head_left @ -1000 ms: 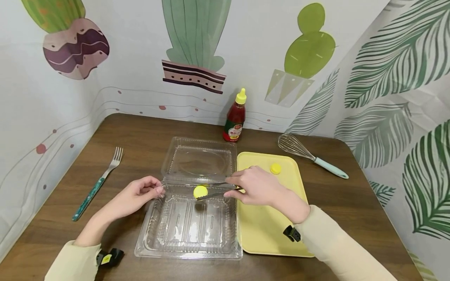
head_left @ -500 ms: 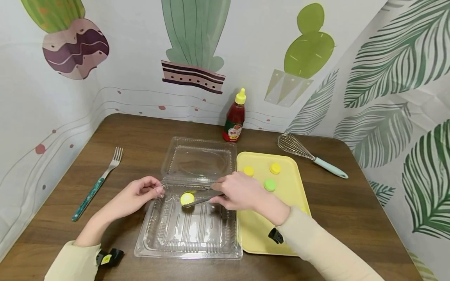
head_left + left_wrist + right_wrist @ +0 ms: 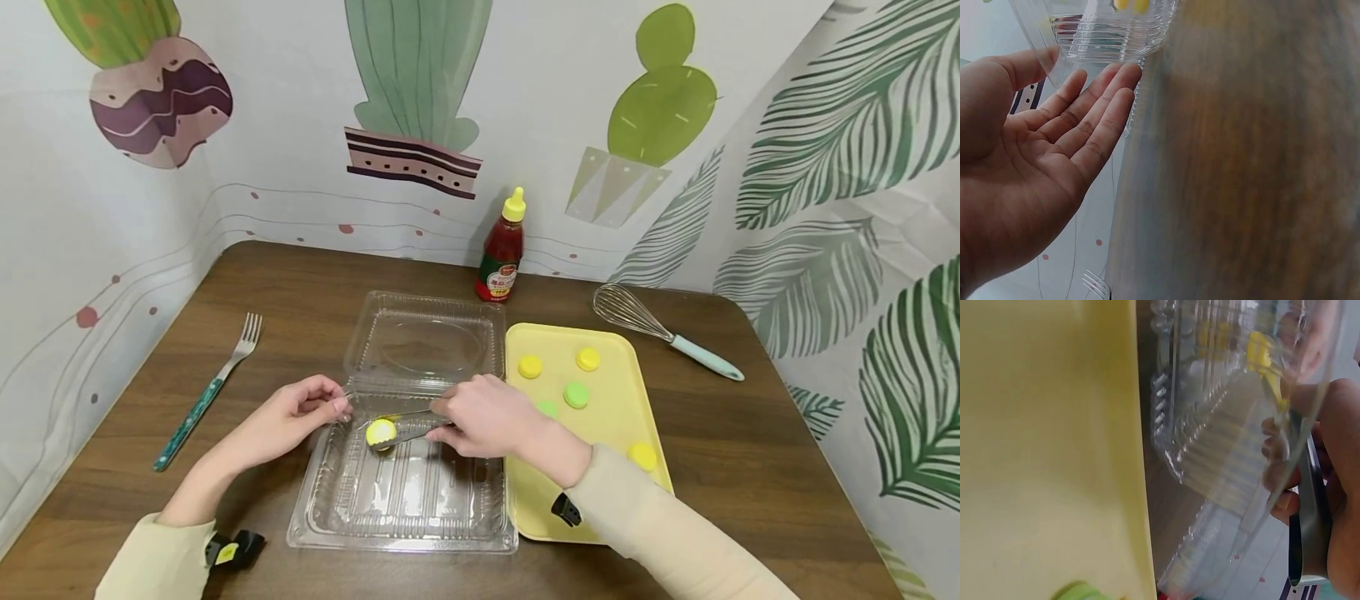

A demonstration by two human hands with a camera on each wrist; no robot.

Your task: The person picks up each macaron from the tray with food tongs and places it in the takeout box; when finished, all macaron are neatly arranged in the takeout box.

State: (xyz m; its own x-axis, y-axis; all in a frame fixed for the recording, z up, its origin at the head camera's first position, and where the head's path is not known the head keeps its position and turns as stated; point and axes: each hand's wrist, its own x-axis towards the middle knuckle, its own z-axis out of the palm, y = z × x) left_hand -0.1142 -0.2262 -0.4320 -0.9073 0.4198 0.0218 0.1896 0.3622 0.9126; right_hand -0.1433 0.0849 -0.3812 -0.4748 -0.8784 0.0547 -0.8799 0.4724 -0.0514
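Note:
My right hand (image 3: pixel 486 415) holds dark metal tongs (image 3: pixel 1315 519), with the thumb and fingers on either side. Between the tong tips is a round yellow macaron (image 3: pixel 381 434), inside the far left part of a clear plastic container (image 3: pixel 401 543). I cannot tell whether it touches the bottom. The container's lid (image 3: pixel 420 337) lies folded back behind it. At the far left corner, my left hand (image 3: pixel 303 408) pinches the plastic rim; in the left wrist view its other fingers (image 3: pixel 1100 134) extend fairly straight beside the plastic.
A yellow tray (image 3: pixel 540 500) right of the container bears yellow macarons (image 3: pixel 588 359) and green macarons (image 3: pixel 576 395), partly hidden by my right arm. A sauce bottle (image 3: pixel 500 254) stands behind, a whisk (image 3: pixel 667 333) lies far right, and a fork (image 3: pixel 210 392) lies left.
My right hand has moved left and slightly nearer with the tongs and the yellow macaron, uncovering more macarons on the tray. My left hand has stayed at the rim.

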